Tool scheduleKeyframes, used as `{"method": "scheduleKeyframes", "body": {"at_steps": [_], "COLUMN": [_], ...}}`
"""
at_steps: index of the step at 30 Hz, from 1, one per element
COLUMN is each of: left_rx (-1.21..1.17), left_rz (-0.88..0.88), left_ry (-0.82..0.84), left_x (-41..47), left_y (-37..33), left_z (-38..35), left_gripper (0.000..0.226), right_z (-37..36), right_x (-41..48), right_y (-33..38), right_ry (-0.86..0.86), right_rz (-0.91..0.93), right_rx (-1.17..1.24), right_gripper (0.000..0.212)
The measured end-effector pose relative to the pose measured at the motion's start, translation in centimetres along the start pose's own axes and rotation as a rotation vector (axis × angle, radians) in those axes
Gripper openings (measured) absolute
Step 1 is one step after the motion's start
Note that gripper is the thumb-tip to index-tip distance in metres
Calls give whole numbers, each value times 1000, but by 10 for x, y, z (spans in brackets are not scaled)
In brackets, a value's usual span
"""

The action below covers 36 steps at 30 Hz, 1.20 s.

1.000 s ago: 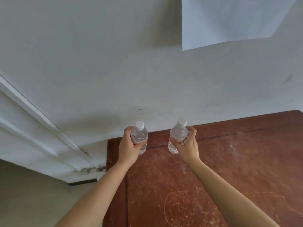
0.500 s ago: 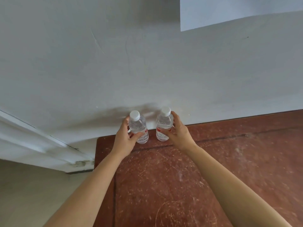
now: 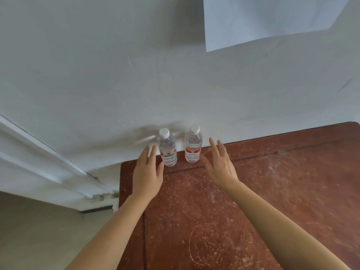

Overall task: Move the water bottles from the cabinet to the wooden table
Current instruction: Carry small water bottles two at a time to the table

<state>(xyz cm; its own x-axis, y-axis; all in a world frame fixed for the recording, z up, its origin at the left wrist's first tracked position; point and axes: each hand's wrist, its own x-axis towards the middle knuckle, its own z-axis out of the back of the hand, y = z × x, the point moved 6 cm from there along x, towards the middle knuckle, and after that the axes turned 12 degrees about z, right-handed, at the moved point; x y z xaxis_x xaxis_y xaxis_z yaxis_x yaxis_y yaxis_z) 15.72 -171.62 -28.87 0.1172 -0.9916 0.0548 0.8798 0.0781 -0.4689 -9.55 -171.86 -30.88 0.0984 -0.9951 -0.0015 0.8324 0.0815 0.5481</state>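
White plaster wall (image 3: 97, 65) fills most of the view, w/ faint scratches & scuff marks, a soft grey shadow low down near centre. Sheet of white paper (image 3: 263, 20) hangs on it top right, lower right corner curled or folded. Left side: white moulded trim (image 3: 44, 162) running diagonally, prob. a door frame, can't tell for sure. Below that, beige floor (image 3: 39, 230) at bottom left.

text: none legible | red-and-white labels on two clear plastic water bottles (image 3: 168, 151) (image 3: 192, 148): print too blurred to read
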Motion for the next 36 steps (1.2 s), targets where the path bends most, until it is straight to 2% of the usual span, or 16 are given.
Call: {"method": "scheduleKeyframes", "body": {"at_steps": [4, 9, 12, 14, 17, 22, 27, 32, 34, 36], "left_rx": [107, 29, -5, -52, -81, -186, -288, -394, -438, -446], "left_rz": [-114, -288, -396, -533, -561, -806, -1026, -1246, -1399, -1436], "left_ry": [-43, -78, -40, -6, 43, 31, 56, 197, 236, 258], "left_x": [-29, -64, -91, -129, -150, -239, -397, -601, -705, -748], "left_y": [-3, -35, -75, -119, -154, -243, -309, -344, -357, -365], "left_z": [18, 20, 11, 13, 15, 50, 81, 101, 114, 116], "left_gripper": [61, 63, 65, 65, 66, 67, 66, 66, 66, 66], "right_z": [25, 43, 63, 93, 123, 194, 222, 223, 216, 214], "right_x": [-48, -125, -184, -249, -294, -421, -610, -831, -940, -992], "right_y": [13, 16, 11, 4, 2, 5, 33, 82, 109, 126], "right_ry": [-131, -258, -300, -374, -418, -654, -819, -944, -1015, -1053], "right_rz": [21, -49, -102, -211, -260, -439, -605, -755, -900, -948], "right_rx": [-163, -338, -438, -504, -561, -603, -698, -812, -874, -911], "right_gripper": [67, 65, 66, 66, 67, 67, 67, 68, 68, 67]}}
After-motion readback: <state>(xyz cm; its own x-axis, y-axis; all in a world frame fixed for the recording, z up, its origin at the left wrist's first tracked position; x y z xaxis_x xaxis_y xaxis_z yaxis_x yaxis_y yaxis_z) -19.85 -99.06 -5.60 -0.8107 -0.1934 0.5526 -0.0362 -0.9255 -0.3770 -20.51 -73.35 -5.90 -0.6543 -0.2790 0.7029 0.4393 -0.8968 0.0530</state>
